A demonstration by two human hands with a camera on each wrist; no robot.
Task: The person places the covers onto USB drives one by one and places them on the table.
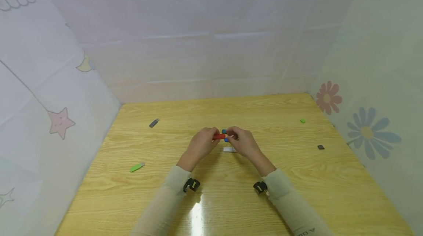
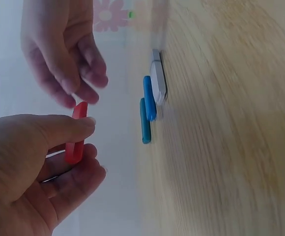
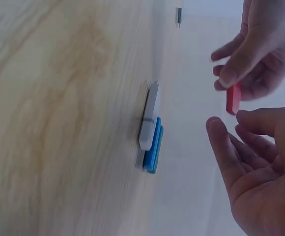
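Two sticks near the bench's left edge, three centrally; left hand pinches one red stick, right hand fingers apart.

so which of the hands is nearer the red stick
Left. The left hand pinches the red stick; the right hand is by its right end, and whether it touches is unclear.

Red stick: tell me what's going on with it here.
A person's left hand pinches the red stick above the table. Their right hand is close to its free end; I can't tell whether it touches. The white stick, blue stick and teal stick lie close together on the table. The green stick and grey stick lie off to the left.
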